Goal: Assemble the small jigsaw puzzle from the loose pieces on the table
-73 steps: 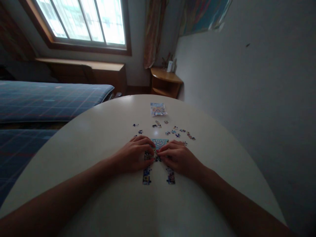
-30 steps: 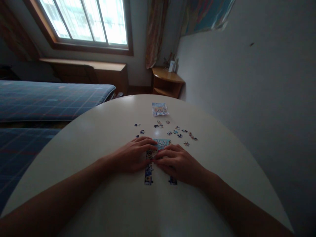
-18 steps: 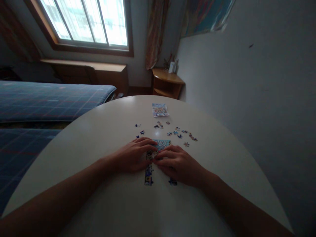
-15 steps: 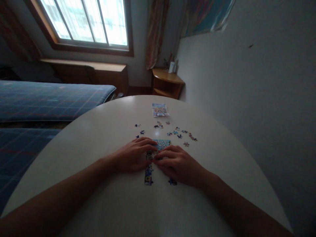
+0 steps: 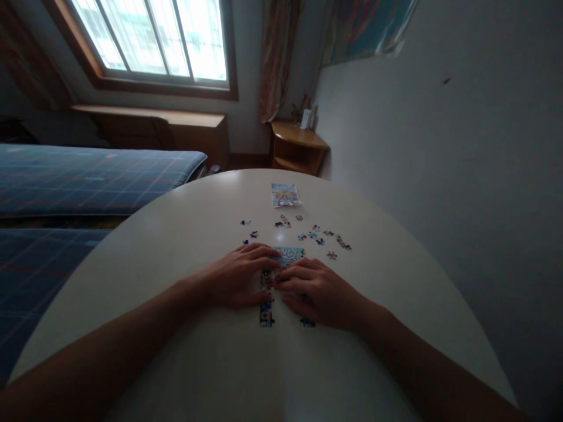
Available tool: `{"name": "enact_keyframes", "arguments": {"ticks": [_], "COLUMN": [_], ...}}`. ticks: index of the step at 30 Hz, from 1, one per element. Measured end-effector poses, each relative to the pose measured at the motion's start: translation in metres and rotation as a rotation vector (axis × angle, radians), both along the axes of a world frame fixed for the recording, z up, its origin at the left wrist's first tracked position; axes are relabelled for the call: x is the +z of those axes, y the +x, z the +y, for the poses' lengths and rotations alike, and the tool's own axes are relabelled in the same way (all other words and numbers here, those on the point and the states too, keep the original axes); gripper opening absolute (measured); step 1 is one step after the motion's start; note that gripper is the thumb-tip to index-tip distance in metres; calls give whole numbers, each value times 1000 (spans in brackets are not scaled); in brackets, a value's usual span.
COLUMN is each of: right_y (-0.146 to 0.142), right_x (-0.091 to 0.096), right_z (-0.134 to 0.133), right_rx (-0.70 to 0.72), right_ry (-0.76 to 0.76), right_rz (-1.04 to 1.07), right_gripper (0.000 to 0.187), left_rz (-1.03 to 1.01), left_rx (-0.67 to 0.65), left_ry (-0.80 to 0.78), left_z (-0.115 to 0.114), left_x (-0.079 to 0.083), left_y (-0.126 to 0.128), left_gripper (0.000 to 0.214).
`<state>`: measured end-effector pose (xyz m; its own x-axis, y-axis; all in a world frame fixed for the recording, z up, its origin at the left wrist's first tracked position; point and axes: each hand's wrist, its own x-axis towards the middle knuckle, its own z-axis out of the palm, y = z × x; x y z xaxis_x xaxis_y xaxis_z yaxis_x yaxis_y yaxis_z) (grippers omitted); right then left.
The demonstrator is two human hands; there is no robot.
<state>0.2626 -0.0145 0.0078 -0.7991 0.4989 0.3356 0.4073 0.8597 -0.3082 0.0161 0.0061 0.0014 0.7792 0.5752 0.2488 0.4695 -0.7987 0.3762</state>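
Observation:
A partly joined jigsaw puzzle (image 5: 266,305) lies on the round white table (image 5: 176,246), with a light blue top strip and two dark columns running toward me. My left hand (image 5: 240,275) lies flat over its left side, fingers stretched toward the middle. From the right, my right hand (image 5: 314,290) covers the other side, its fingers pressed together on the pieces at the centre. The fingertips of both hands meet over the puzzle. What sits under the fingers is hidden.
Several loose puzzle pieces (image 5: 319,237) are scattered beyond the hands. A small printed picture card (image 5: 285,194) lies further back. A grey wall (image 5: 440,146) runs along the right, a blue plaid bed (image 5: 88,176) is at the left, and a wooden corner shelf (image 5: 297,146) stands behind.
Both hands stay on the puzzle with only slight finger shifts. My right hand has slid a little over the right column, which shows less than before.

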Motion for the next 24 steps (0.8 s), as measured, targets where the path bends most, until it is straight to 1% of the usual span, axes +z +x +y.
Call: {"name": "enact_keyframes", "arguments": {"ticks": [9, 17, 24], "right_y": [0, 1, -2], "right_x": [1, 2, 4], "right_z": [-1, -1, -3], "right_rx": [-10, -9, -11], "right_ry": [-24, -58, -51], "right_rz": [-22, -24, -27], "right_gripper": [22, 23, 24], "left_rz": [-26, -33, -20], "left_rx": [2, 1, 5], "left_ry": [14, 19, 10], "left_z": [1, 0, 0], "left_x": [-2, -4, -3], "left_y": [0, 0, -1], "left_gripper": [51, 51, 46]}}
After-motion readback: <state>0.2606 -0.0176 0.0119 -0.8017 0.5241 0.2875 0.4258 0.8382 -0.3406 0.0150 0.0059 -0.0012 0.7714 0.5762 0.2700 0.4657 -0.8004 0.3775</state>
